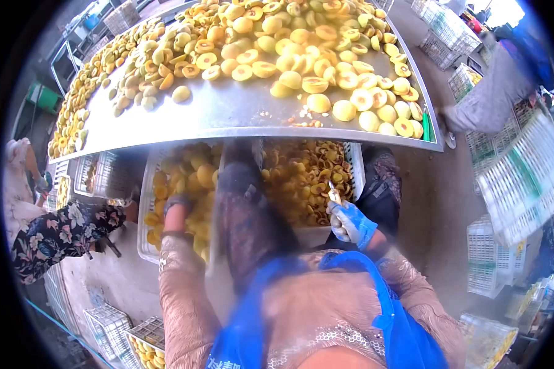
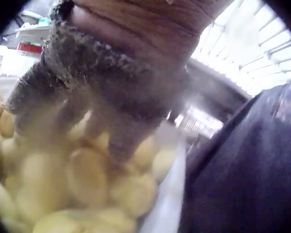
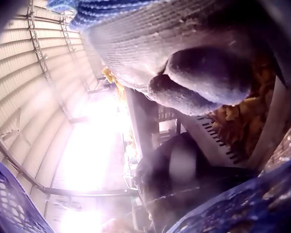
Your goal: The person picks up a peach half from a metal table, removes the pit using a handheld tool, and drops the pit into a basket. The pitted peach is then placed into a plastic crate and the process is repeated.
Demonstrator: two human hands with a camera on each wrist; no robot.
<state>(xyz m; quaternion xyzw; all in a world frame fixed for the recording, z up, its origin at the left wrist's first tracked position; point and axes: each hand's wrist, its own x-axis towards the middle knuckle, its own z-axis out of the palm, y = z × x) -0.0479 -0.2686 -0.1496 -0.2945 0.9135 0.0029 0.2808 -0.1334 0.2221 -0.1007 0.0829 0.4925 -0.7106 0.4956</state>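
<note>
My left hand [image 1: 176, 204], in a grey knit glove, reaches down into a white crate [image 1: 146, 212] of yellow peach halves [image 1: 206, 176]. In the left wrist view its fingers [image 2: 128, 138] point downward, spread over blurred fruit [image 2: 87, 177]. My right hand [image 1: 351, 222], gloved in white and blue, grips a small knife [image 1: 334, 195] with a pale handle and a short metal tip. It is held beside a second crate [image 1: 355, 169] of brownish-yellow fruit scraps [image 1: 308, 178]. Curled gloved fingers [image 3: 208, 77] fill the right wrist view, where the knife is hidden.
A metal table [image 1: 228, 117] piled with whole and halved peaches [image 1: 271, 43] stands ahead, its front edge above both crates. A green-handled tool [image 1: 426, 126] lies at its right corner. Other people work at both sides, among stacked white crates [image 1: 523, 184].
</note>
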